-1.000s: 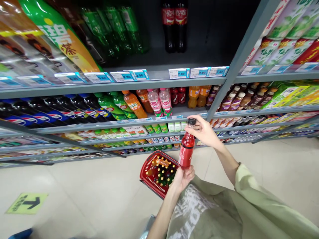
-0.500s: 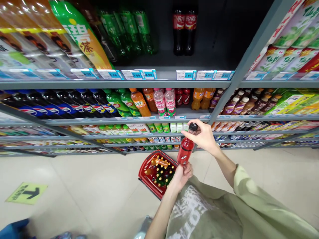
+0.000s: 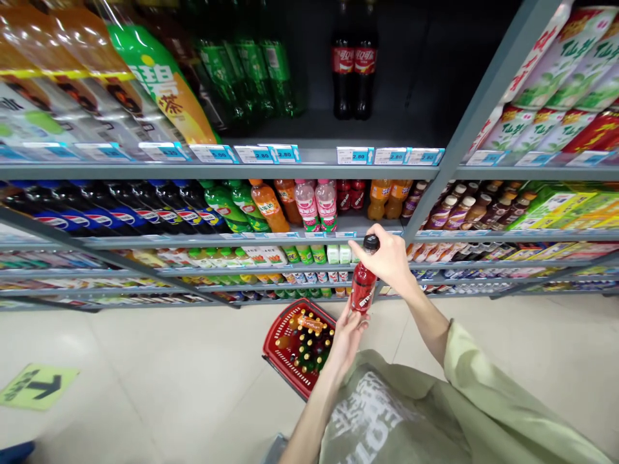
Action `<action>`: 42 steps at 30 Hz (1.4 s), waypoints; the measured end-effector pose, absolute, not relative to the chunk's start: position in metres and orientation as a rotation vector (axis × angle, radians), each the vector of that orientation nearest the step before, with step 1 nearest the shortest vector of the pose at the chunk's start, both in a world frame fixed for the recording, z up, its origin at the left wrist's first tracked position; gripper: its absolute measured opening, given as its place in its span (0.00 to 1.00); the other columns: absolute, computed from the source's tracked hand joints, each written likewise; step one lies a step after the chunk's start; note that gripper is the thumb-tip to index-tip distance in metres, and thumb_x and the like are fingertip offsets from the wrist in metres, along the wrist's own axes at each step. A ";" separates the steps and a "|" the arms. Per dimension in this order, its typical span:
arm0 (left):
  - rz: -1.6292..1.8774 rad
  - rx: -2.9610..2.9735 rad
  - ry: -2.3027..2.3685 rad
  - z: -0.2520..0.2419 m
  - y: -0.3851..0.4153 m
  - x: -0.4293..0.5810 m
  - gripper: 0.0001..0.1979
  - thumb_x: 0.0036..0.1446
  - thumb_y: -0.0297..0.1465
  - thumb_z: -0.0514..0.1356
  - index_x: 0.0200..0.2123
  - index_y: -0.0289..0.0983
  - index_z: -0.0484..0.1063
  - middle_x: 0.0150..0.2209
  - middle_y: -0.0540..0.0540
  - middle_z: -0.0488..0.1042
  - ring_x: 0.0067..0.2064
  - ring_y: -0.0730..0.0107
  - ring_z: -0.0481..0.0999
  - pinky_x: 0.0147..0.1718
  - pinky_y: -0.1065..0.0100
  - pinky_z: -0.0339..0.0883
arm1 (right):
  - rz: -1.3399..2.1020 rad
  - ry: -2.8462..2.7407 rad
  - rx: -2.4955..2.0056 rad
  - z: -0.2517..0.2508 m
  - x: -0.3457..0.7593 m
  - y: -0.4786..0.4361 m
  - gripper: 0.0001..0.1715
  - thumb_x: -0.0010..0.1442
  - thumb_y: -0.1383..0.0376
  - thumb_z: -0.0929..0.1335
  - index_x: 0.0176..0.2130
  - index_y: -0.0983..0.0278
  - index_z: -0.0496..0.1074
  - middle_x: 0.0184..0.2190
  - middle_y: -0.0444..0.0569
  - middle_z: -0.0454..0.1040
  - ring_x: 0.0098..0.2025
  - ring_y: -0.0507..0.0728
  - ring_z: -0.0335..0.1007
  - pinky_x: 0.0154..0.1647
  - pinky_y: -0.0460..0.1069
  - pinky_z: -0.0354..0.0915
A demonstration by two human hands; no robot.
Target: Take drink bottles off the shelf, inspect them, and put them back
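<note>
A small red drink bottle [image 3: 362, 287] with a black cap is upright in front of the shelves. My right hand [image 3: 389, 261] is closed round its neck and cap. My left hand [image 3: 351, 332] is below it, fingers loosely spread, fingertips touching the bottle's base. Beneath both hands, a red shopping basket [image 3: 278, 335] stands on the floor with several bottles inside. Two similar red bottles [image 3: 351, 193] stand on the second shelf, behind and above the held bottle.
Grey shelving [image 3: 290, 169] runs across the view, stocked with soda and juice bottles, blue price tags along its edges. A slanted upright [image 3: 464, 122] divides the bays. The beige tiled floor carries a green arrow sticker [image 3: 39, 385] at lower left.
The bottle has risen slightly toward the shelf with my right hand. My left hand has loosened from a grip on the base to fingertips under it. The view tilted down a little.
</note>
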State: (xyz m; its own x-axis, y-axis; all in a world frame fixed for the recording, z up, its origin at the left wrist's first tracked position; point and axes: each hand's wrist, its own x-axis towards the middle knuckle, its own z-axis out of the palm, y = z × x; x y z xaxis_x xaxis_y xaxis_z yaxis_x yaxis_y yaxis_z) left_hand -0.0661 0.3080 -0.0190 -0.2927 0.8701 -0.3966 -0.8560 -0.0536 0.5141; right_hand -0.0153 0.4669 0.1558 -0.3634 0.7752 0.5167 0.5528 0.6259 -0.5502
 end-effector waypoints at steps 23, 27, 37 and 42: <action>1.557 0.192 0.859 -0.020 0.293 -0.069 0.33 0.56 0.36 0.72 0.63 0.35 0.70 0.59 0.31 0.76 0.48 0.58 0.81 0.54 0.59 0.69 | 0.498 -1.923 -0.748 0.156 0.022 0.463 0.22 0.61 0.50 0.74 0.46 0.62 0.73 0.39 0.50 0.82 0.33 0.56 0.79 0.35 0.51 0.74; 1.429 0.196 0.925 -0.045 0.268 -0.055 0.31 0.56 0.40 0.70 0.59 0.31 0.72 0.52 0.30 0.80 0.44 0.60 0.82 0.51 0.60 0.69 | 0.430 -1.888 -0.756 0.158 0.014 0.487 0.25 0.61 0.47 0.73 0.48 0.62 0.72 0.41 0.51 0.83 0.34 0.56 0.79 0.38 0.51 0.75; 1.381 0.088 1.069 -0.094 0.230 -0.059 0.33 0.50 0.46 0.73 0.53 0.32 0.76 0.48 0.34 0.82 0.42 0.62 0.82 0.46 0.64 0.71 | 0.294 -1.873 -0.816 0.152 -0.020 0.542 0.32 0.62 0.41 0.70 0.48 0.64 0.72 0.32 0.48 0.80 0.29 0.56 0.75 0.38 0.51 0.72; 1.421 -0.022 1.108 -0.120 0.213 -0.061 0.28 0.51 0.43 0.71 0.51 0.33 0.77 0.46 0.35 0.83 0.40 0.61 0.82 0.46 0.63 0.72 | 0.258 -1.903 -0.821 0.149 -0.039 0.558 0.34 0.62 0.38 0.67 0.47 0.64 0.73 0.30 0.48 0.79 0.30 0.57 0.76 0.41 0.52 0.70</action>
State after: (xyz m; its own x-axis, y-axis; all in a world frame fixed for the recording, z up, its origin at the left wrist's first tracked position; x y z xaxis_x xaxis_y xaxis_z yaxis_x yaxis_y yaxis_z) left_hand -0.0608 0.2133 -0.1204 -0.2293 0.7583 -0.6102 -0.7765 0.2355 0.5844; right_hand -0.0394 0.5584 0.1495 -0.2639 0.6425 0.7194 0.4278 0.7464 -0.5097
